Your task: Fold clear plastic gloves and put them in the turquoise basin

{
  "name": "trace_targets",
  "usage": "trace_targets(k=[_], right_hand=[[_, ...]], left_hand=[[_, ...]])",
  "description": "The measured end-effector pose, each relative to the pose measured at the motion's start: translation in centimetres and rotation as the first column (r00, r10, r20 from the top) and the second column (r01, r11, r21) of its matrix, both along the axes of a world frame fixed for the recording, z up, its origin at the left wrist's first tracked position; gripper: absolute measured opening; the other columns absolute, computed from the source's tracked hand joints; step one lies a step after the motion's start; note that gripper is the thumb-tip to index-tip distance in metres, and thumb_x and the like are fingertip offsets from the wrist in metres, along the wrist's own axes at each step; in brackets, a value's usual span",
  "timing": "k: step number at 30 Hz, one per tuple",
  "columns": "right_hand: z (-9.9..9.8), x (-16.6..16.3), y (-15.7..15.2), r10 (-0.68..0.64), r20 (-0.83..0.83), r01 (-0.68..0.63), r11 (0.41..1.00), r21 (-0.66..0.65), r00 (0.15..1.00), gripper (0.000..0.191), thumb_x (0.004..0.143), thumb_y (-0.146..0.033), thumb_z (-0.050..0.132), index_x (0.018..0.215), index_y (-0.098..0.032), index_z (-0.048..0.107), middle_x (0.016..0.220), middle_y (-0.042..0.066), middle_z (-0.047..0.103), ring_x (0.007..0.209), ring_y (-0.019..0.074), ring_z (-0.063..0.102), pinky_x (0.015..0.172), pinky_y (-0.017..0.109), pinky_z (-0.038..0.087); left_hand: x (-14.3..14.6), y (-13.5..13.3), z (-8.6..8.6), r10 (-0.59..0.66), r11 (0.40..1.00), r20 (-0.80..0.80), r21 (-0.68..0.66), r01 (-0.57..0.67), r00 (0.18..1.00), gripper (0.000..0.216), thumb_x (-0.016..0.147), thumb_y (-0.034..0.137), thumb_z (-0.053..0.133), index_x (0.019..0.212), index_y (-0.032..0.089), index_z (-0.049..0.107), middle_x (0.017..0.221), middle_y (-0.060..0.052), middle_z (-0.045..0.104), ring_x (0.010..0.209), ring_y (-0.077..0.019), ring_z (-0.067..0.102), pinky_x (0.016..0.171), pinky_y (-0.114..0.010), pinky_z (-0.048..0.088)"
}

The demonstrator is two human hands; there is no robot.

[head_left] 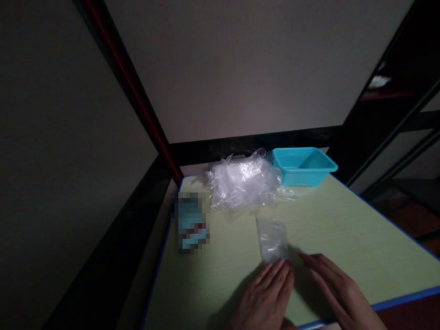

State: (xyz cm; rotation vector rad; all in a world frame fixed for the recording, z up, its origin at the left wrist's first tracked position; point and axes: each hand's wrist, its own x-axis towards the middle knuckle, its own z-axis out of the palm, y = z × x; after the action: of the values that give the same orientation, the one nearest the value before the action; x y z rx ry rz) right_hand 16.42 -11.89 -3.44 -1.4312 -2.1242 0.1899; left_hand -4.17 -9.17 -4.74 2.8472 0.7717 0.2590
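A small clear plastic bag [273,239] lies flat on the pale green table [357,238]. My left hand [266,295] rests on the bag's near end, its fingers stretched out side by side and pointing away from me. Just right of the bag, my right hand [338,288] hovers over the table or lightly touches it; I cannot tell which. Its fingers are extended toward the bag, and nothing shows in them. Beyond both hands sits a loose heap of crumpled clear plastic bags [245,181].
A turquoise plastic basin [305,176] stands at the back right, beside the heap. At the table's left edge lies a blurred-out bluish object [191,224]. Walls [240,73] rise behind the table and on its left. Blue trim [409,297] runs along the table edge.
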Motion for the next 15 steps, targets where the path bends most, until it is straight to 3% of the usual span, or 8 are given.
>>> trace_targets(k=[4,7,11,15], right_hand=[[1.8,-1.0,1.8,0.247,0.085,-0.226,0.954,-0.198,0.965,0.044,0.088,-0.029,0.045,0.132,-0.023,0.041,0.131,0.007,0.049,0.116,0.0219,0.049,0.093,0.033,0.046],[2.1,-2.2,2.5,0.38,0.107,-0.345,0.904,-0.251,0.919,0.054,0.087,-0.033,0.049,0.137,-0.021,0.032,0.136,0.007,0.042,0.121,0.0229,0.043,0.097,0.036,0.043],[2.2,-3.3,2.9,0.477,0.071,-0.446,0.857,-0.258,0.876,0.062,0.085,-0.034,0.051,0.139,-0.019,0.024,0.136,0.008,0.041,0.123,0.0236,0.04,0.098,0.038,0.041],[2.3,-3.5,3.2,0.51,0.063,-0.479,0.838,-0.261,0.858,0.06,0.085,-0.034,0.052,0.138,-0.019,0.028,0.135,0.009,0.042,0.123,0.0237,0.04,0.099,0.038,0.04]], left_hand=[[0.5,-0.4,-1.0,0.07,0.997,0.014,0.023,-0.07,0.997,0.053,0.089,0.043,0.039,0.129,0.009,0.037,0.132,-0.009,0.047,0.129,-0.0188,0.03,0.109,-0.031,0.022],[1.1,-0.6,-2.2,0.095,0.995,0.035,0.028,-0.096,0.995,0.042,0.09,0.034,0.037,0.128,0.015,0.041,0.127,-0.004,0.051,0.128,-0.0167,0.032,0.109,-0.032,0.021],[1.6,-0.8,-3.1,0.157,0.986,0.051,0.039,-0.159,0.986,0.037,0.091,0.026,0.035,0.127,0.021,0.042,0.13,0.0,0.049,0.127,-0.015,0.032,0.107,-0.034,0.027],[1.5,-0.7,-2.9,0.154,0.986,0.024,0.055,-0.155,0.988,0.037,0.09,0.023,0.036,0.127,0.023,0.042,0.133,0.001,0.045,0.126,-0.0157,0.033,0.105,-0.035,0.029]])
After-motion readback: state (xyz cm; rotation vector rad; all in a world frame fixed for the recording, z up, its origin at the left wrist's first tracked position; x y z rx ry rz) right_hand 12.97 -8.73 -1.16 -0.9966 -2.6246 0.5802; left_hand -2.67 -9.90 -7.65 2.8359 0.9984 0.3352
